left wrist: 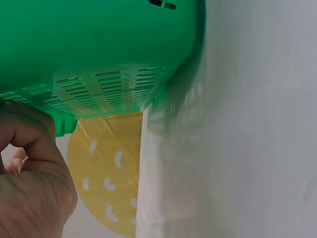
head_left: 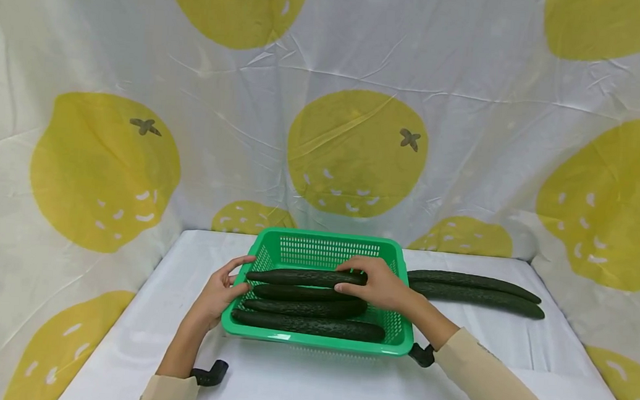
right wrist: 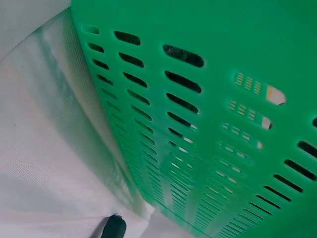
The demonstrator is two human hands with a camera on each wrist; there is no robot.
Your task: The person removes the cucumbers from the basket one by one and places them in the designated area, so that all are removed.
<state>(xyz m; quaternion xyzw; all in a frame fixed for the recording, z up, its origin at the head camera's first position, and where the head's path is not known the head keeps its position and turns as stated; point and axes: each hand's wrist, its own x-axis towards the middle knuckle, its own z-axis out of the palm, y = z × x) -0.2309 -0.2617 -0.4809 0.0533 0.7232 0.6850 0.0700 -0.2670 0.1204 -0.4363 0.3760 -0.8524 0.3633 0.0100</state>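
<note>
A green plastic basket with slotted walls stands on the table, several dark green cucumbers lying across it side by side. My right hand reaches over the basket's right side and pinches the right end of the rearmost cucumber, thumb in front and fingers behind. At the left rim, my left hand holds the basket between its thumb and fingers. The left wrist view shows curled fingers against the basket's side. In the right wrist view the slotted wall fills most of the picture and hides the right hand.
Two more cucumbers lie together on the white tablecloth, right of the basket. Behind the table hangs a white curtain printed with yellow lemons. Black wrist mounts stick out beside both wrists.
</note>
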